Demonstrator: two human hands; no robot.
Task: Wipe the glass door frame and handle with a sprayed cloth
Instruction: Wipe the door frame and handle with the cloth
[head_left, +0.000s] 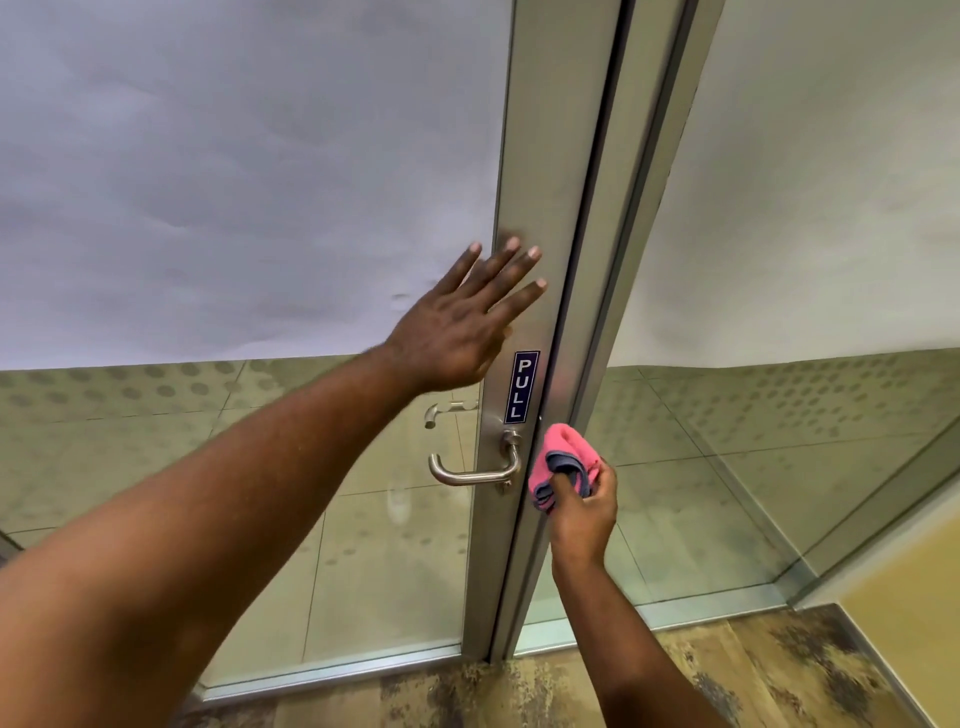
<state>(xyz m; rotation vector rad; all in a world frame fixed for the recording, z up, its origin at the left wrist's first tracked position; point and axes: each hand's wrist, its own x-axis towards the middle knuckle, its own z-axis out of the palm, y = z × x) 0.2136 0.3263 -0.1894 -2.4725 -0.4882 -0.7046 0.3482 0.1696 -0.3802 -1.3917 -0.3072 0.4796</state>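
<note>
Fingers spread wide, our left hand (462, 322) lies flat on the door frame (540, 171), holding nothing. Below it we see the handle (475, 470) under a PULL sticker (523, 386). Our right hand (584, 506) pinches the folded pink cloth (563, 462) against the frame's edge.

Left hand (457, 327) flat on door frame (540, 156), right hand (584, 512) gripping pink cloth (563, 452)

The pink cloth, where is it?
In the head view, the pink cloth is bunched in the right hand, against the door edge, just right of the handle.
</note>
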